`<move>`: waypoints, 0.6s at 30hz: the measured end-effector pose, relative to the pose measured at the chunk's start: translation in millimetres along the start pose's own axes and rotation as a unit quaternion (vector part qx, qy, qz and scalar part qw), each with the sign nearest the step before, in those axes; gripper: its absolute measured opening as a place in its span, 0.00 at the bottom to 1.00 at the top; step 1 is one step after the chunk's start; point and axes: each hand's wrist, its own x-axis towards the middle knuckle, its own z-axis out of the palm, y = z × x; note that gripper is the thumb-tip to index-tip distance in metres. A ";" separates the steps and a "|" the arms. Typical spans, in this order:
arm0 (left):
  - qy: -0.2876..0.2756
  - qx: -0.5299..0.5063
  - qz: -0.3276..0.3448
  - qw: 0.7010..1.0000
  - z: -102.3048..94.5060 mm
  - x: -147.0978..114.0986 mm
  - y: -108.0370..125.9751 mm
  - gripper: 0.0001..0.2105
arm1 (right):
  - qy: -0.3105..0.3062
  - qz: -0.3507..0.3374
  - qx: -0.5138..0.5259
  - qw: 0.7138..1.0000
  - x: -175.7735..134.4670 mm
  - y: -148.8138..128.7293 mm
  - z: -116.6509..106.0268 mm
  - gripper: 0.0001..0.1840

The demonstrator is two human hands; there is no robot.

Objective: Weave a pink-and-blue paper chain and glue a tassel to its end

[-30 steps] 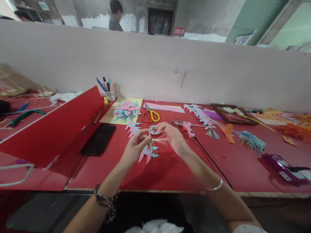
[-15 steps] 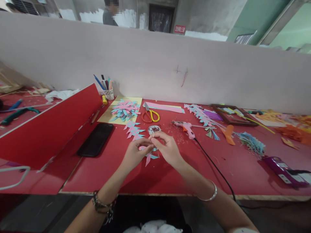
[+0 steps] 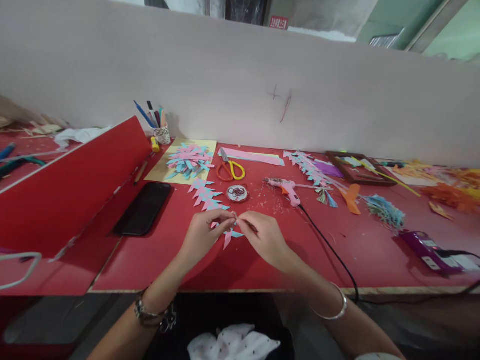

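My left hand (image 3: 204, 232) and my right hand (image 3: 264, 235) meet fingertip to fingertip over the red table (image 3: 210, 275). Each is closed in a pinch; what lies between the fingertips is too small to make out. Under and beside the left fingers runs a chain of folded pink and blue paper pieces (image 3: 205, 194), its near end partly covered by the hands. Just beyond the fingertips lies a round white dish (image 3: 237, 193) with dark red thread-like strands on it. Scissors (image 3: 231, 167) with one red and one yellow handle rest farther back.
A pink glue gun (image 3: 287, 191) lies right of the hands, its black cord trailing to the table edge. At left are a black phone (image 3: 143, 209) and a leaning red board (image 3: 75, 195). Paper strips (image 3: 190, 161) pile up on a yellow sheet. A purple power strip (image 3: 431, 252) sits at right.
My hands have drawn slightly apart at the wrists and away from the round dish, which now shows whole. The camera view has tipped downward.
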 end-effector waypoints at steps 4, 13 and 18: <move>-0.004 0.036 0.001 0.999 -5.5 -2.4 0.0 0.06 | -0.032 -0.006 -0.054 0.998 -2.7 1.6 -4.3 0.16; -0.034 0.016 0.027 0.999 -5.7 -1.3 -7.1 0.06 | -0.059 -0.014 -0.058 0.996 -3.6 1.8 -3.0 0.15; -0.032 0.043 0.040 0.998 -10.7 -1.3 -6.4 0.05 | -0.064 -0.007 -0.042 0.997 -4.1 2.4 -2.0 0.14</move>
